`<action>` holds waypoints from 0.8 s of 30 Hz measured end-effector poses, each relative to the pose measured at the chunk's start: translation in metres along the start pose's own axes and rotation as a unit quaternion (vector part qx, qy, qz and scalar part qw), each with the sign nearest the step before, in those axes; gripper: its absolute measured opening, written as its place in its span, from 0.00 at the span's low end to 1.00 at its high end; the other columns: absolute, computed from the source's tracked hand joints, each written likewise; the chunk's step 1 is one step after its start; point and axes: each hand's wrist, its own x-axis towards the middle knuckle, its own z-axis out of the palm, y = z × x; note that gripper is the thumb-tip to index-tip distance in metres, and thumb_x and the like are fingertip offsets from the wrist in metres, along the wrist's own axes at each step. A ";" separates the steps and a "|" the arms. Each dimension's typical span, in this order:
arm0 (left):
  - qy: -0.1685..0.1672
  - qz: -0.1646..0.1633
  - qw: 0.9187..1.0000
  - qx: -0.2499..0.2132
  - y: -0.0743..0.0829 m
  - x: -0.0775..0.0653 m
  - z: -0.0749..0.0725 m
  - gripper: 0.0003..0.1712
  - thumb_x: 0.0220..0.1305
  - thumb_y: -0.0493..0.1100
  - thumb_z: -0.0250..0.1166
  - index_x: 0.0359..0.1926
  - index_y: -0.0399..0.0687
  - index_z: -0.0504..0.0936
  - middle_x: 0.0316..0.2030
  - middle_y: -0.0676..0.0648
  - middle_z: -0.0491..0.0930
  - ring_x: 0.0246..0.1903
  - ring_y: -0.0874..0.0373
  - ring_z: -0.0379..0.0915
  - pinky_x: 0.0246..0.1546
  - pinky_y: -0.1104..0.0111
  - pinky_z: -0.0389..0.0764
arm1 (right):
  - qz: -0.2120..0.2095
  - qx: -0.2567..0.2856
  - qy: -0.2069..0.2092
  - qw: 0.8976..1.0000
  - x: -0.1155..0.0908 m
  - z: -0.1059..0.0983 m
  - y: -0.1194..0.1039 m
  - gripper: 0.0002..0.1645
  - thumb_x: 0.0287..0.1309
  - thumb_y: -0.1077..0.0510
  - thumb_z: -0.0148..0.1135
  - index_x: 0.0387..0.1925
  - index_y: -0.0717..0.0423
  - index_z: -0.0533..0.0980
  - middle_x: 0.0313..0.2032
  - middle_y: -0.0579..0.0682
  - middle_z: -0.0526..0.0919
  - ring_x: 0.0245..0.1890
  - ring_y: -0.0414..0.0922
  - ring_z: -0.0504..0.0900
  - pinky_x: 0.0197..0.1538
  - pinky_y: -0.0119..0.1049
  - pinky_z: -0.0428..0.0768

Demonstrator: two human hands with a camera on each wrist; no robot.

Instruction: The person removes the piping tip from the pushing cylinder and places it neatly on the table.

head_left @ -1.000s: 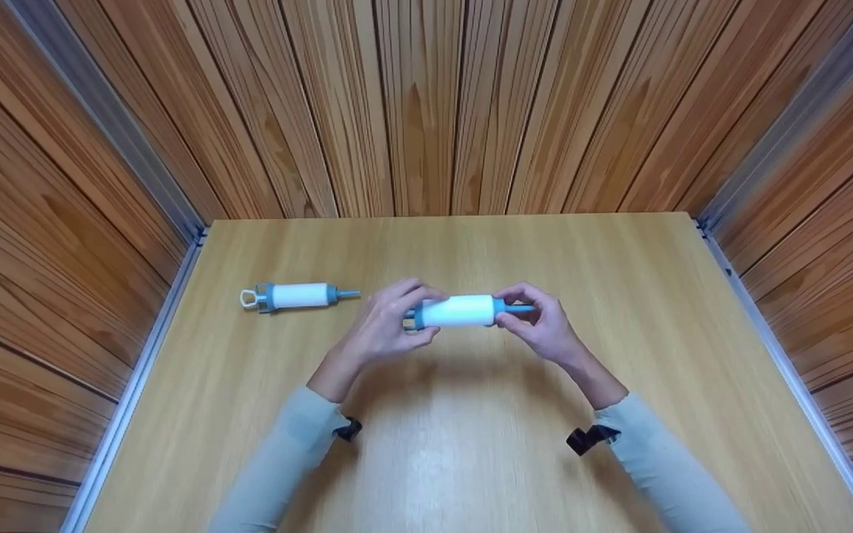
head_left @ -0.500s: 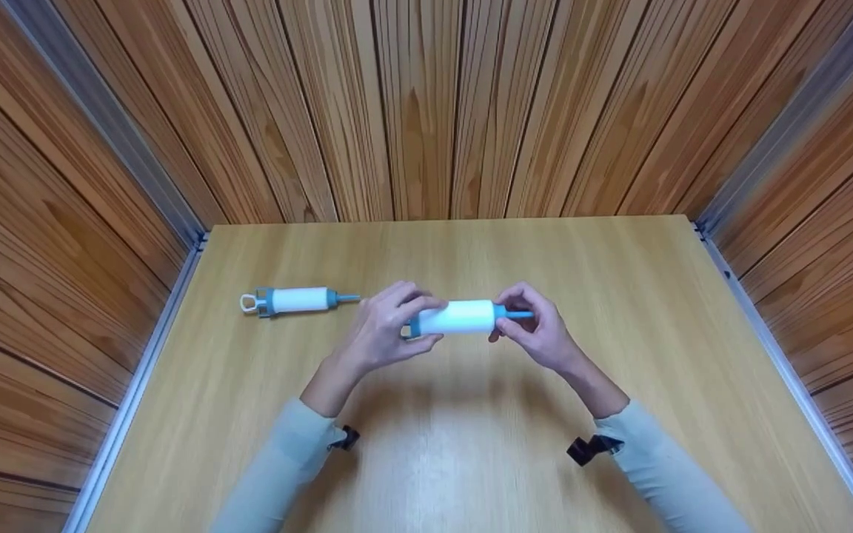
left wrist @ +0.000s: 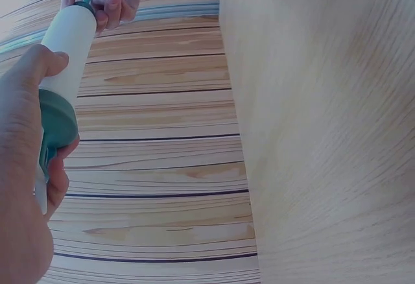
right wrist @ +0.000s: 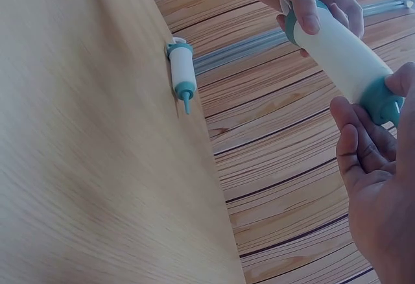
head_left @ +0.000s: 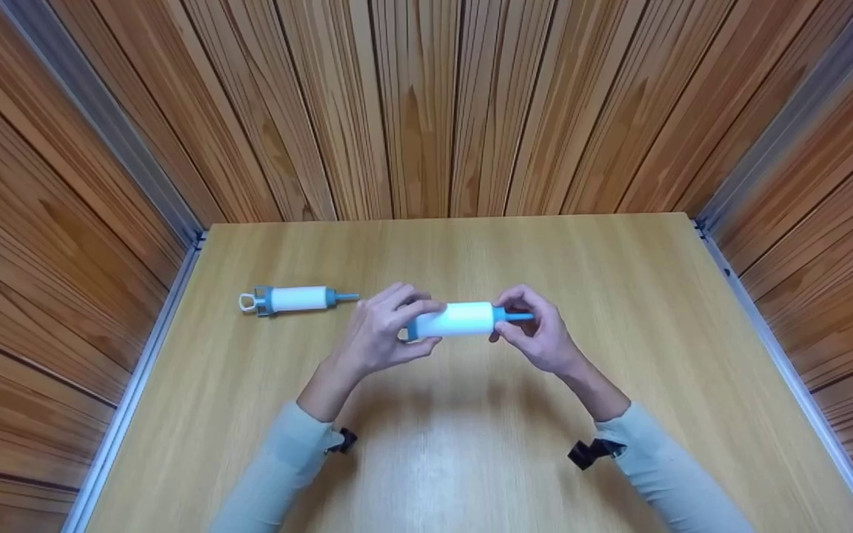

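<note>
While fingers (head_left: 419,307) hold a syringe (head_left: 463,319), plank walls (head_left: 426,111) — reddish-brown — border the table (head_left: 582,259).

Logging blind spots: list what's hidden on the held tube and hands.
Head: rear end of the held tube, mostly behind the left hand.
Left wrist: the left hand, partly past the left edge.
Right wrist: the right hand, partly past the right edge.
All views: any contents, behind the white barrel.

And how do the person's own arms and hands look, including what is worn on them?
The left hand and right hand are bare, without gloves. Plain, pale grey-green fabric sleeves cover the arms, ending before the hands. A small, black, blocky attachment sits at each sleeve's inner side. I see no cables or markings.
</note>
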 end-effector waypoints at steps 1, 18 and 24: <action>-0.001 -0.002 1.000 -0.001 0.000 0.000 0.000 0.25 0.63 0.48 0.85 0.59 0.51 0.91 0.51 0.44 0.91 0.47 0.49 0.89 0.44 0.62 0.95 | -0.001 0.000 0.000 1.000 0.000 0.000 0.000 0.18 0.65 0.82 0.59 0.55 0.81 0.71 0.50 0.36 0.87 0.41 0.34 0.90 0.45 0.30 0.92; 0.002 -0.017 0.999 -0.041 -0.002 -0.003 0.001 0.22 0.63 0.48 0.84 0.56 0.48 0.91 0.49 0.43 0.91 0.46 0.48 0.89 0.45 0.59 0.95 | 0.005 0.001 -0.002 1.000 0.000 0.003 0.000 0.18 0.65 0.82 0.59 0.55 0.82 0.70 0.49 0.35 0.88 0.41 0.33 0.89 0.46 0.29 0.91; -0.001 -0.032 0.998 -0.061 -0.003 -0.004 0.001 0.23 0.63 0.48 0.84 0.56 0.48 0.91 0.50 0.43 0.92 0.46 0.48 0.90 0.45 0.59 0.95 | 0.002 -0.002 -0.005 1.000 0.000 0.004 0.000 0.18 0.66 0.82 0.59 0.55 0.82 0.70 0.50 0.35 0.87 0.42 0.33 0.89 0.46 0.29 0.91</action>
